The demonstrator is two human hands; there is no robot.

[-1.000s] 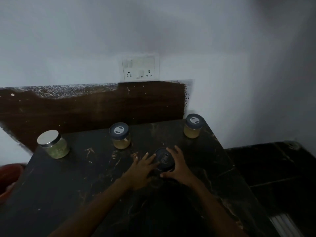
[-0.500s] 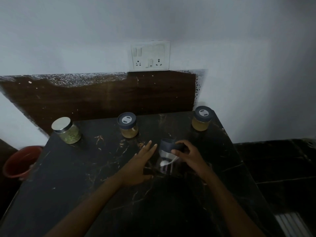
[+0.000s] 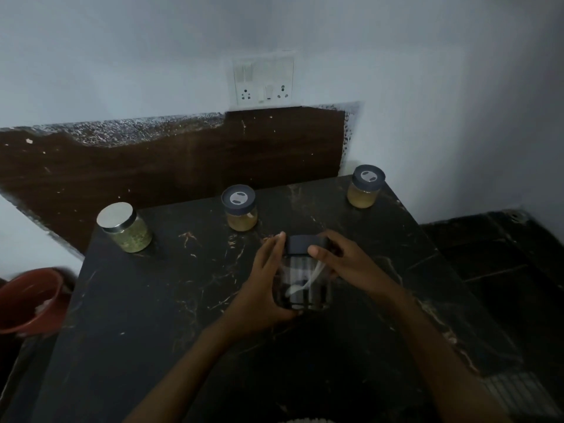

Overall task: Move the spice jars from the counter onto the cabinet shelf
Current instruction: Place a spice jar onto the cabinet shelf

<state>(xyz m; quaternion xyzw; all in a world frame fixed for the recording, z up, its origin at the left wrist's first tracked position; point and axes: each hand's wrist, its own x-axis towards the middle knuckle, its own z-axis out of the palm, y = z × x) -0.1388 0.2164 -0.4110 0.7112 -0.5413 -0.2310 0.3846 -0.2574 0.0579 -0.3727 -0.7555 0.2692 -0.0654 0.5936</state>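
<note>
A clear glass jar with a dark lid [image 3: 302,279] and a white spoon inside is lifted above the black marble counter [image 3: 171,300]. My left hand [image 3: 262,285] cups its left side and bottom. My right hand [image 3: 345,261] grips its lid and right side. Three more jars stand at the back of the counter: a silver-lidded jar of green spice [image 3: 125,227] at the left, a dark-lidded jar of yellow powder [image 3: 239,207] in the middle, and another dark-lidded jar [image 3: 366,186] at the right corner. No cabinet shelf is in view.
A red bucket [image 3: 29,300] sits below the counter's left edge. A white switch and socket plate [image 3: 264,77] is on the wall above a dark brown backsplash [image 3: 152,166]. Dark floor [image 3: 503,270] lies past the counter's right edge.
The dark-lidded jar has come up off the counter and tilted toward me. My left hand, flat beside it before, now holds it together with my right hand.
</note>
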